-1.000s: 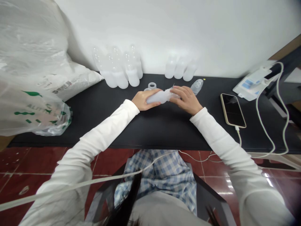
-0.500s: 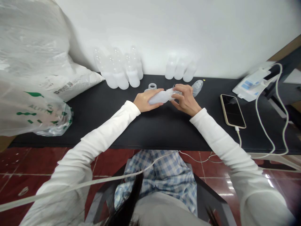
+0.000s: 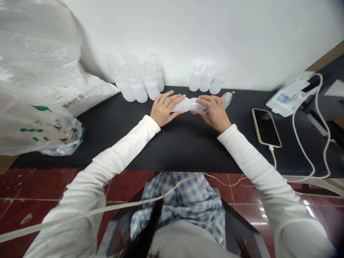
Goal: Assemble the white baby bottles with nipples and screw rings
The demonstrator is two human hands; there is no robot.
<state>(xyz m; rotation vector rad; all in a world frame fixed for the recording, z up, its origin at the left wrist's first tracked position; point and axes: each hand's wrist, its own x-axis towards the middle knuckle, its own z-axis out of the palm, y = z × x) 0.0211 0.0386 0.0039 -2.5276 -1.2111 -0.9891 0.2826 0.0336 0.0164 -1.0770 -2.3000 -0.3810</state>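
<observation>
Bottle: your translucent bottle (image 3: pixel 184 105) is held just above the desk (image 3: pixel 188 143), near the middle of its back edge.
Left hand: your left hand (image 3: pixel 164 107) wraps the base end, with the fingers lying long and fairly flat over the body.
Right hand: your right hand (image 3: pixel 214 111) is closed around the neck end, its fingertips pinching a clear fitting (image 3: pixel 198 106) there.
Axis: the bottle lies on its side, its long axis running left to right, roughly along the desk's back edge.
Pointing: the neck faces right and the base faces left.
Risk, grip: the flat left fingers look like a loose hold, so twisting at the neck could spin the bottle or let it slip.
Risk, neighbours: standing bottles (image 3: pixel 137 86) crowd the back edge just behind your left hand, and a clear dome cap (image 3: pixel 227 97) lies beside your right. A slip could knock either over.
</observation>
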